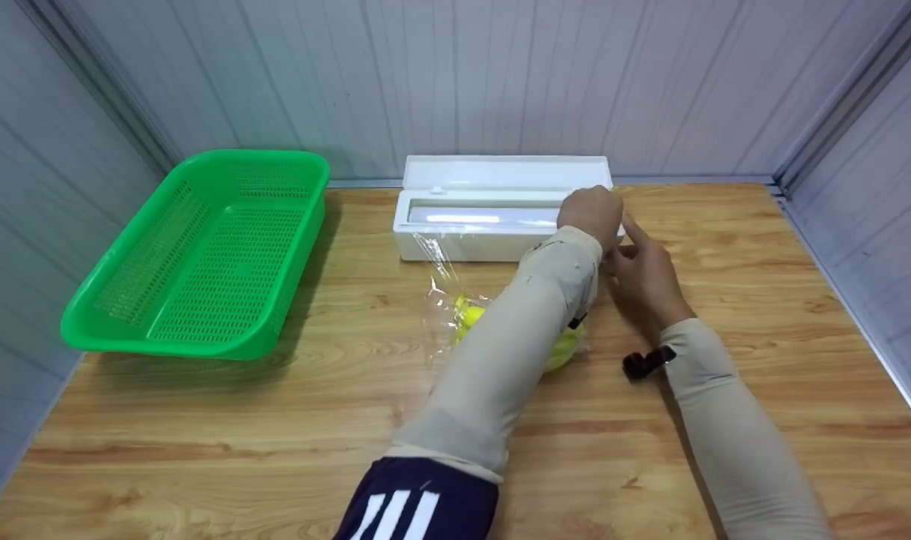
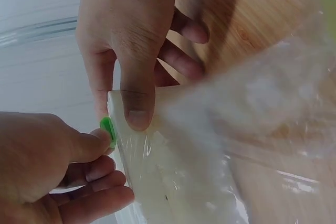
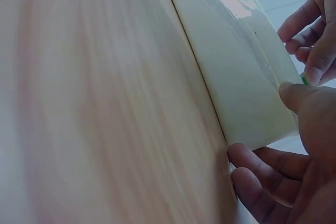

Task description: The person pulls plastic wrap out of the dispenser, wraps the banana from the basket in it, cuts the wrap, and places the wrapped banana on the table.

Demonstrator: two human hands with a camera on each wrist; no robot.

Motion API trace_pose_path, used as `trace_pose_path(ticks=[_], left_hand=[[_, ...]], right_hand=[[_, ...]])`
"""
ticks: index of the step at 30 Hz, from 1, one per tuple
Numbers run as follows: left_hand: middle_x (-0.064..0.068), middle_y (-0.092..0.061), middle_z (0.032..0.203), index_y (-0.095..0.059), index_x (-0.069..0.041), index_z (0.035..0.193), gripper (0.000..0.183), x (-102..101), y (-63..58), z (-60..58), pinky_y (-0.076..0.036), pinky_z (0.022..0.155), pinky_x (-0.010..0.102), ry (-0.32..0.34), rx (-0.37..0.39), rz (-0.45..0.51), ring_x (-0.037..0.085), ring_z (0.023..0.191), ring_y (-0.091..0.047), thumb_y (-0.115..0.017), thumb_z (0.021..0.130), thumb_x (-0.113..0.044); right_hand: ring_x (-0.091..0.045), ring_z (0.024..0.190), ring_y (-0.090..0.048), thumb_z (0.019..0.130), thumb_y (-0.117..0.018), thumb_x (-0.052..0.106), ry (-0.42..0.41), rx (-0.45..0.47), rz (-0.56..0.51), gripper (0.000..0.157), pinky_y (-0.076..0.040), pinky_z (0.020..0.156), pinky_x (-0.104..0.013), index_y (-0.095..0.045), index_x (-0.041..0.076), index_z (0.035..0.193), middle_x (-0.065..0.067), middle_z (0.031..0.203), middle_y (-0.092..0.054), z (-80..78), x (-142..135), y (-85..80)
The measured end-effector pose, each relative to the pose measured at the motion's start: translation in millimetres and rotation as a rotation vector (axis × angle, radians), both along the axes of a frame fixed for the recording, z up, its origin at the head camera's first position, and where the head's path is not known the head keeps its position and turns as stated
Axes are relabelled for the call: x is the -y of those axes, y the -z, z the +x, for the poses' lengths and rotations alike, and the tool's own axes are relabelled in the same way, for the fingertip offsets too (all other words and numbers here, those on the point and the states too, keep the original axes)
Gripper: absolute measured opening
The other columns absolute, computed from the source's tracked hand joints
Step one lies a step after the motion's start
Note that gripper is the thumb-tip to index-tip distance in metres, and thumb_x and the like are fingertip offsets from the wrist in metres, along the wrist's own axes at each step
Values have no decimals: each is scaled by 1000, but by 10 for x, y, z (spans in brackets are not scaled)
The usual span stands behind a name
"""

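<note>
A white cling film dispenser (image 1: 455, 249) lies lengthwise near the back wall, its lid tipped up. My left hand (image 1: 591, 216) reaches across to its right end. In the left wrist view, that hand pinches a small green slide cutter (image 2: 108, 131) at the box's edge. My right hand (image 1: 648, 277) grips the same end, thumb (image 2: 137, 109) over the front top edge and other fingers around the end. Clear cling film (image 1: 439, 289) runs from the box towards the front, over a bright yellow thing (image 1: 468, 313), mostly hidden by my left forearm.
A green plastic basket (image 1: 215, 262) with mesh sides stands at the left of the wooden table (image 1: 335, 420). White panel walls (image 1: 485, 82) close in the back and both sides.
</note>
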State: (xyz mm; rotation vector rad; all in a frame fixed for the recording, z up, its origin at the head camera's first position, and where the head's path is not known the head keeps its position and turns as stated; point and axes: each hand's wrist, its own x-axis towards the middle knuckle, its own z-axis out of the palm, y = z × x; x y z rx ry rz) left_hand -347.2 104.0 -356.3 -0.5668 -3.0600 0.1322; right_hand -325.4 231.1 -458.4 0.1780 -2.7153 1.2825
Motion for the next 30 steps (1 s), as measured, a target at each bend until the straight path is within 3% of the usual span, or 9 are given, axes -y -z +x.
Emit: trace_pose_path(ticks=[10, 16, 20, 30], left_hand=[[-5, -70, 112, -72, -25, 120, 26, -68, 84, -29, -56, 81, 29, 23, -56, -45, 11, 98, -66, -51, 104, -27], [-4, -68, 114, -72, -25, 122, 26, -75, 33, -39, -56, 80, 29, 10, -28, -21, 14, 100, -67, -54, 103, -28], [-3, -69, 115, -72, -24, 119, 24, -55, 28, -27, -57, 80, 30, 14, -15, 5, 14, 101, -67, -57, 102, -28], [-4, -70, 112, -72, -21, 121, 30, 5, 29, -40, -55, 82, 26, 32, -7, 12, 9, 95, -66, -65, 97, -38]], right_hand=[[-25, 101, -65, 103, -57, 26, 14, 29, -62, 64, -49, 77, -30, -26, 29, 159, -18, 119, -67, 17, 5, 40], [-22, 99, -65, 102, -58, 26, 15, 46, -96, 65, -50, 78, -33, -25, 37, 158, -15, 117, -67, 41, 24, 0], [-22, 98, -66, 103, -57, 28, 20, 43, -61, 64, -51, 77, -35, -25, 40, 157, -13, 115, -68, 37, 25, -4], [-29, 101, -68, 103, -55, 37, 8, -8, 18, 64, -52, 84, -44, -24, 37, 159, -20, 115, -69, 8, 13, -12]])
